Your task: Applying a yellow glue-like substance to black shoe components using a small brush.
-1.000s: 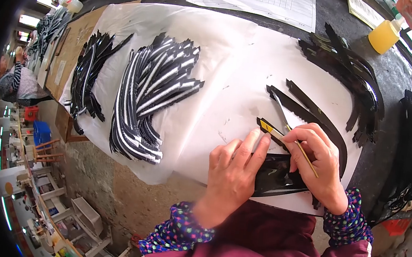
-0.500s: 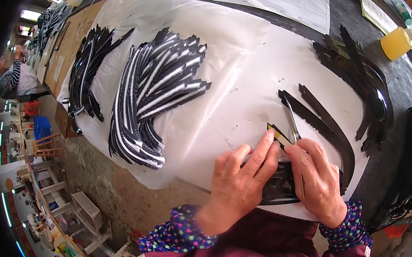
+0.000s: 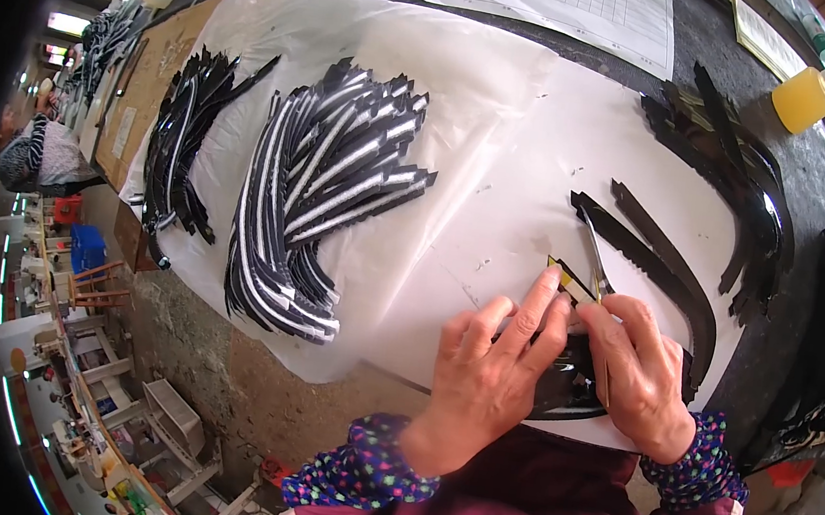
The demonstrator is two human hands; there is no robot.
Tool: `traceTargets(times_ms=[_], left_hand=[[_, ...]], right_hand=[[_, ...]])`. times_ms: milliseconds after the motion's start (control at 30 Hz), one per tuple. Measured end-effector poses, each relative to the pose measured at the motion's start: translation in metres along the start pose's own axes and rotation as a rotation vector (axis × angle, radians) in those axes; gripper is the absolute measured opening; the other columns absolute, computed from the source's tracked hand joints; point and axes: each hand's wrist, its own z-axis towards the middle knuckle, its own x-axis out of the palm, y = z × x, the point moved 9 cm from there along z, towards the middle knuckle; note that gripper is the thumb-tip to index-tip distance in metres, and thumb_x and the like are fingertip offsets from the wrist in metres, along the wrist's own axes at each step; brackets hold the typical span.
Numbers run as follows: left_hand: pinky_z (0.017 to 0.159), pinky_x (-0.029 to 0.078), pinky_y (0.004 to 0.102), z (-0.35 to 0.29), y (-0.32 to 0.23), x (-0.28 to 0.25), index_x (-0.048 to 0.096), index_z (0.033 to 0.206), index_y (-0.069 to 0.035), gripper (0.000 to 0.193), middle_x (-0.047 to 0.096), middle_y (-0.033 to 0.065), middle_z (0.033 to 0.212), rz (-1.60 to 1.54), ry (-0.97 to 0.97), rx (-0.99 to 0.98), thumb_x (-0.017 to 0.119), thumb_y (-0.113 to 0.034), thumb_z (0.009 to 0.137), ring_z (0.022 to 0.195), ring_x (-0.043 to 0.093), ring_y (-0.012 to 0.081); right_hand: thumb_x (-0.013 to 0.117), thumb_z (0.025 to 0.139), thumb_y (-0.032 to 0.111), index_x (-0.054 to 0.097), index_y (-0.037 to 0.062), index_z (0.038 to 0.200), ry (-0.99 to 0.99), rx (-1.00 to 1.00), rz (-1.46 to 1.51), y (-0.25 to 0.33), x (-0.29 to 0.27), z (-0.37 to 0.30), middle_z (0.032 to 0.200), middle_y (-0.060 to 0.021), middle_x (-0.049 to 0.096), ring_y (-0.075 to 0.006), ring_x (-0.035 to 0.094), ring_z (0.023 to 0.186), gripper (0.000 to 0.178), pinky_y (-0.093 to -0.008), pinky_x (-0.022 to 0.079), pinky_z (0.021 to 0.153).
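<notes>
- So my left hand (image 3: 490,376) isn't clenched: fingers stretched out, index tip pressing the yellow end of a narrow strip (image 3: 577,287) right of the frame's middle. My guess is that's to keep it flat and stop it sliding.
- My right hand (image 3: 636,377) has a slim metal tool (image 3: 595,257) pinched between thumb and fingers, right beside that strip. Low grip, probably for control. Can't tell from here if the brass-looking stick (image 3: 605,383) poking out below is part of it.
- Strip's long axis runs upper left to lower right, yellow end aimed upper left, other end lost by my right fingers. The tool stands steeper, tip up and slightly left.
- Right under both hands there's glossy black material (image 3: 571,375), partly hidden.
- Just past the tool, two dark curved strips (image 3: 667,274) bow down toward lower right, likely parked there to be within easy reach.
- All that sits on a white sheet (image 3: 465,233) over the dark surface (image 3: 718,77), I'd guess to make black bits easier to see.
- Farther out: black-and-white striped strips (image 3: 341,175) fanned left of centre, a black bundle (image 3: 189,139) beyond them, another black pile (image 3: 742,182) upper right.
</notes>
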Motion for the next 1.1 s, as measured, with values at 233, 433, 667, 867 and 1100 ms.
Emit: traceTargets(times_ms=[233, 433, 667, 867, 1100], left_hand=[[0.091, 0.036, 0.0309, 0.001, 0.001, 0.002, 0.063, 0.130, -0.021, 0.044, 0.055, -0.0063, 0.147, -0.019, 0.005, -0.013, 0.058, -0.007, 0.088, 0.104, 0.048, 0.0178], [0.091, 0.036, 0.0310, 0.000, 0.000, 0.001, 0.064, 0.129, -0.021, 0.043, 0.055, -0.0061, 0.147, -0.018, 0.005, -0.017, 0.059, -0.007, 0.088, 0.104, 0.048, 0.0181], [0.093, 0.036, 0.0319, 0.000, 0.003, 0.001, 0.063, 0.129, -0.021, 0.044, 0.055, -0.0049, 0.147, -0.069, -0.014, -0.014, 0.059, -0.007, 0.087, 0.106, 0.049, 0.0196], [0.094, 0.036, 0.0325, 0.000, 0.004, 0.002, 0.063, 0.129, -0.020, 0.044, 0.057, -0.0032, 0.145, -0.074, -0.030, -0.014, 0.058, -0.005, 0.088, 0.108, 0.048, 0.0205], [0.091, 0.037, 0.0313, 0.001, 0.003, 0.001, 0.064, 0.127, -0.020, 0.038, 0.060, -0.0051, 0.142, -0.011, -0.055, 0.011, 0.056, -0.014, 0.091, 0.105, 0.049, 0.0181]], right_hand=[[0.065, 0.073, -0.005, 0.064, -0.0056, 0.112, 0.011, 0.001, -0.018, 0.000, 0.001, 0.000, 0.102, -0.0132, 0.060, -0.0230, 0.067, 0.076, 0.040, -0.0316, 0.055, 0.062], [0.064, 0.075, -0.004, 0.063, -0.0055, 0.113, 0.002, -0.016, -0.010, 0.002, 0.000, 0.001, 0.101, -0.0132, 0.059, -0.0232, 0.066, 0.074, 0.038, -0.0314, 0.055, 0.062], [0.065, 0.075, -0.006, 0.063, -0.0053, 0.111, -0.011, 0.039, 0.037, 0.001, -0.008, -0.001, 0.100, -0.0142, 0.059, -0.0251, 0.067, 0.079, 0.036, -0.0336, 0.056, 0.063], [0.066, 0.074, -0.004, 0.064, -0.0042, 0.109, -0.058, 0.000, -0.013, 0.003, -0.018, -0.010, 0.100, -0.0145, 0.061, -0.0259, 0.067, 0.080, 0.035, -0.0340, 0.057, 0.066], [0.068, 0.072, 0.001, 0.066, -0.0049, 0.108, -0.126, -0.109, -0.132, 0.011, -0.015, -0.022, 0.105, -0.0153, 0.063, -0.0206, 0.062, 0.073, 0.036, -0.0313, 0.053, 0.062]])
